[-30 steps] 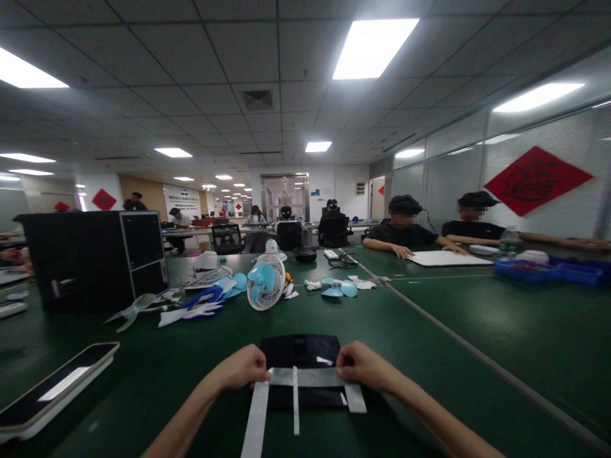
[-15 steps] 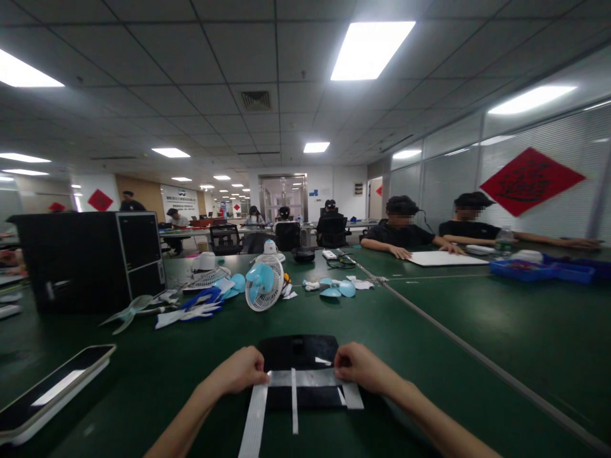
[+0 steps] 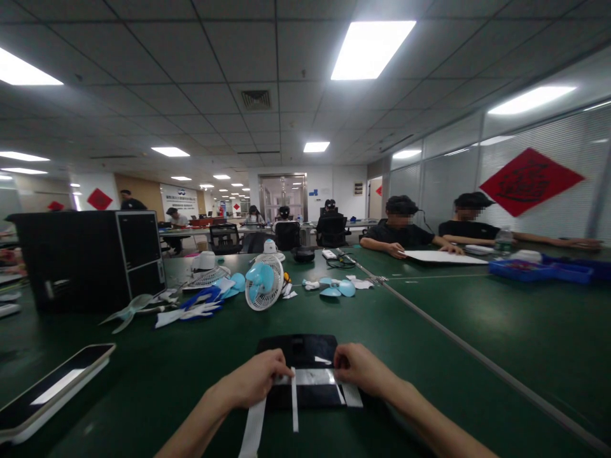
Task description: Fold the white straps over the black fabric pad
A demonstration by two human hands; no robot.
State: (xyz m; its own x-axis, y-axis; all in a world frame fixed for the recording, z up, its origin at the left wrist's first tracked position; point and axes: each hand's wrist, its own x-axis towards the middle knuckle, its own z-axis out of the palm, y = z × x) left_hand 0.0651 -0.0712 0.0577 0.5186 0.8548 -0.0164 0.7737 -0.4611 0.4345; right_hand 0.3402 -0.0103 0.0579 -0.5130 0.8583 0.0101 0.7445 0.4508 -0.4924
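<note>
The left hand (image 3: 258,380) has slid right along the grey band (image 3: 315,377), from its left end to the narrow white strip (image 3: 294,410), while the right hand (image 3: 363,369) has stayed at the band's right end. The band lies across the black plate (image 3: 312,346). The left forefinger points at the strip's upper end, and the right fingers are drawn in narrow; the view is dim there, so I cannot tell whether either of the 2 hands grips or only presses. Off the plate's near left corner runs a wide ribbed strip (image 3: 252,429); by its near right corner lies a short pale strip (image 3: 352,395). Beyond the plate stands a blue-bladed fan (image 3: 264,283); well left of it lies a phone (image 3: 55,388).
</note>
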